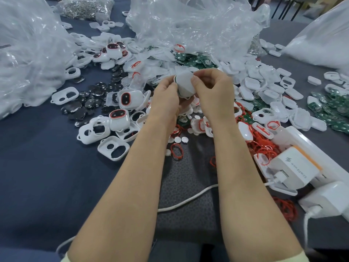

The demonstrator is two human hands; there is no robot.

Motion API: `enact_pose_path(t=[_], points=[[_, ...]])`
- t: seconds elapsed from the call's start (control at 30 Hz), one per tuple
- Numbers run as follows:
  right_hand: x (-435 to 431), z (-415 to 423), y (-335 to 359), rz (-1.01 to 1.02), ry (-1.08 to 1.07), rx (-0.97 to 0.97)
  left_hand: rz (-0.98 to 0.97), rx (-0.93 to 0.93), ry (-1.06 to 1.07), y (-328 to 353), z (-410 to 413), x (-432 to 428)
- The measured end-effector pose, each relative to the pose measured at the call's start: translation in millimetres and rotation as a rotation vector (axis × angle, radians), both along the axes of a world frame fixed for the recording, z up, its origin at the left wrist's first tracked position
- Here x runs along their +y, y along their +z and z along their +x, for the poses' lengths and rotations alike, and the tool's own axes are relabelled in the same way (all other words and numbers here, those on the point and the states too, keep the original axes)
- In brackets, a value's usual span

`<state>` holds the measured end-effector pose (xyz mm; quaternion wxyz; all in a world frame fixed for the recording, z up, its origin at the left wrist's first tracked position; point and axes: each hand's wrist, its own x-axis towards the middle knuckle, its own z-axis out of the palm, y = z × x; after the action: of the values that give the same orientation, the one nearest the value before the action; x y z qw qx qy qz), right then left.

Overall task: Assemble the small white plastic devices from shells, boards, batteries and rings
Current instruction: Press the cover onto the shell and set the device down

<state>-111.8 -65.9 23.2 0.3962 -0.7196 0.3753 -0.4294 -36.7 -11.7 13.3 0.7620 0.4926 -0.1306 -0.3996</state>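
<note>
Left hand (166,93) and right hand (213,89) both pinch white device (186,85); seemingly half-closed.

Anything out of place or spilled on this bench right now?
Yes. Thin red oval rings spill from their pile up against the white power strip and its plugged-in white charger block. The white plastic shell, gripped by the left hand and right hand, shows no damage.

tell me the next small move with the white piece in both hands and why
Probably press the white shell together until it closes: left hand and right hand both pinch it, and a green strip, likely a board, shows at its left rim, so the seam seems open.
</note>
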Motion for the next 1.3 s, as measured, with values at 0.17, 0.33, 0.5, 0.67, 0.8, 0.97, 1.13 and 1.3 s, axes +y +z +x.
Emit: enact_pose_path(t=[0.17,0.33,0.5,0.67,0.8,0.97,1.13,1.3], points=[[5.0,4.6,-2.4,-0.134,-0.066,0.085,0.007,0.004,0.003,0.4,-1.6,-0.2],[6.3,7.1,-4.5,-0.229,-0.056,0.206,0.001,-0.003,0.032,0.4,0.4,-1.2],[9.3,10.1,-4.3,-0.323,0.027,0.359,-0.063,0.149,0.098,6.9,0.7,1.9],[14.6,11.8,-3.3,-0.363,-0.023,0.380,-0.117,0.238,0.089,7.2,-0.3,2.0],[19.3,11.9,0.7,-0.271,-0.021,0.231,-0.112,0.228,0.066,7.0,3.1,4.0],[4.4,-1.2,4.4,0.049,-0.087,-0.095,-0.153,0.284,0.073,6.6,4.7,2.5],[-1.5,-6.4,2.7,0.134,-0.123,-0.157,-0.151,0.206,0.060,4.0,3.7,2.8],[1.5,-5.2,3.1,0.112,-0.106,-0.152,-0.132,0.152,0.059,1.3,4.7,2.5]])
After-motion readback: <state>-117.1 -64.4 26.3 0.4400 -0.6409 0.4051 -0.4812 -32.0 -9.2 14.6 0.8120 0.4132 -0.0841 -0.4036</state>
